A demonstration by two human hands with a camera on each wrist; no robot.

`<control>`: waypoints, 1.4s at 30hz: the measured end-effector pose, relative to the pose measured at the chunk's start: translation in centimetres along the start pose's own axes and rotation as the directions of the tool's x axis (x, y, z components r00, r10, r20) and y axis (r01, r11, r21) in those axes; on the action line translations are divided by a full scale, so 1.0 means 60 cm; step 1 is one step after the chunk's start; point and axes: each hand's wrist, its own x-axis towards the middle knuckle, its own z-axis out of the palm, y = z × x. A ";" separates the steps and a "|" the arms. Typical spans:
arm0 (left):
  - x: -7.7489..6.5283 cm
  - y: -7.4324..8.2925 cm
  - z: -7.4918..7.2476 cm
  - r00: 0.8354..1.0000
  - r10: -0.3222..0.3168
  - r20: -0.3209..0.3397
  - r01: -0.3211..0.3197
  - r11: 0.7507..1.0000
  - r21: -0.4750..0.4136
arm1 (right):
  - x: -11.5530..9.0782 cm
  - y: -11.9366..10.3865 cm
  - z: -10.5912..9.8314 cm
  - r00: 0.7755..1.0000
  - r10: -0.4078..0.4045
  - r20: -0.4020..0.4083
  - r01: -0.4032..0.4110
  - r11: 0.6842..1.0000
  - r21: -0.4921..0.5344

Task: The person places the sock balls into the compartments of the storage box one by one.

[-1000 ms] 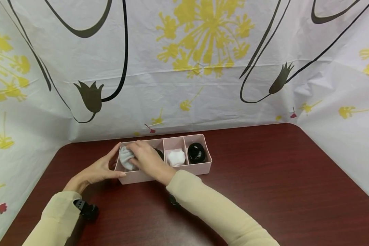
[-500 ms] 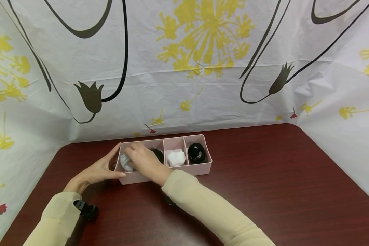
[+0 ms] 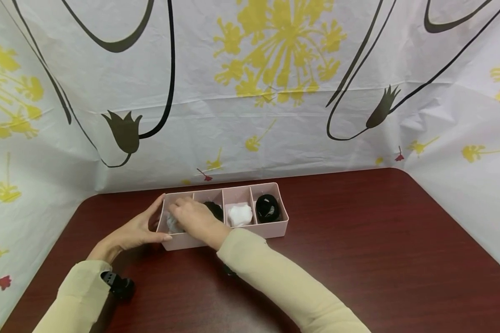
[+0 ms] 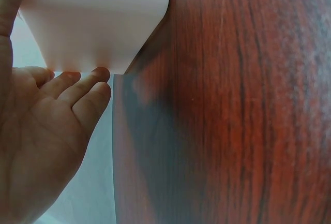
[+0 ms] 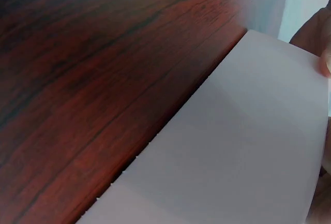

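Note:
A pink divided box (image 3: 271,230) stands near the table's far edge. My left hand (image 3: 135,229) grips its left end, thumb against the front corner and fingers around the far side; in the left wrist view the fingertips touch the box's pale wall (image 4: 98,27). My right hand (image 3: 196,219) reaches down into the leftmost compartment with bent fingers, holding a soft grey bundle of cloth (image 3: 172,225). Its fingertips and much of the bundle are hidden. To the right, in separate compartments, lie a dark bundle (image 3: 214,210), a white crumpled bundle (image 3: 240,214) and a shiny black rounded item (image 3: 267,208).
The dark red wooden table (image 3: 371,240) extends to the right and in front of the box. Behind it and at both sides hangs a white sheet (image 3: 183,92) with yellow and dark flower prints. A black strap device (image 3: 118,284) sits on the left wrist.
My right hand has shifted slightly left and lower with the grey bundle, which now sits deeper in the leftmost compartment. More of the dark bundle shows. My left hand and the box stay put.

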 end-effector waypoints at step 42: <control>0.009 -0.012 -0.007 0.999 -0.031 0.021 0.030 0.999 0.038 | -0.172 0.112 0.004 0.911 -0.066 -0.407 0.159 0.967 0.198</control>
